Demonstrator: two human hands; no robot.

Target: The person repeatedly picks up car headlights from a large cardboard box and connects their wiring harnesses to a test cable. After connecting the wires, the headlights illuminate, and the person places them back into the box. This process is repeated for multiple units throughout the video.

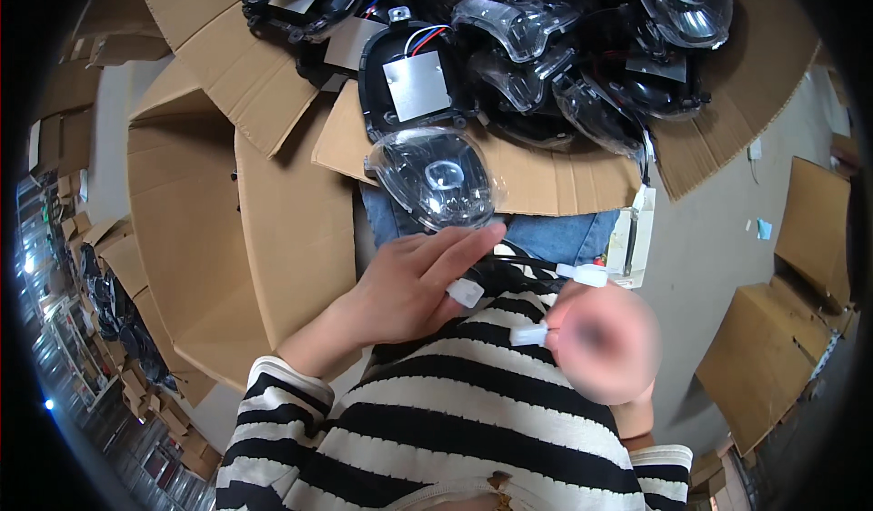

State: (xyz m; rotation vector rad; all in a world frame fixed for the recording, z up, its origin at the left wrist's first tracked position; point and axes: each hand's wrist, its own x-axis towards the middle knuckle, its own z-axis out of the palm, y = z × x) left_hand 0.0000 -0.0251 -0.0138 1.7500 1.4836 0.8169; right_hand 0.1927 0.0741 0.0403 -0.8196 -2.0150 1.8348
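Observation:
My left hand [409, 279] is in front of my striped shirt, fingers extended, with a white plastic plug connector [466, 294] pinched between thumb and fingers. Just beyond its fingertips lies a headlight with a clear lens [436, 176], partly in clear film. My right hand [605, 343] is largely blurred; a white connector [529, 333] sticks out of its fingers toward the left hand. Another white connector [587, 275] on a black cable [527, 261] sits at the top of the right hand. The two hands are apart.
Several black-backed headlights [523, 20] fill an open cardboard box [573, 184] ahead. One black housing [416, 84] shows a silver plate and coloured wires. A large open carton [182, 229] stands to the left. More cardboard [764, 356] lies on the floor at right.

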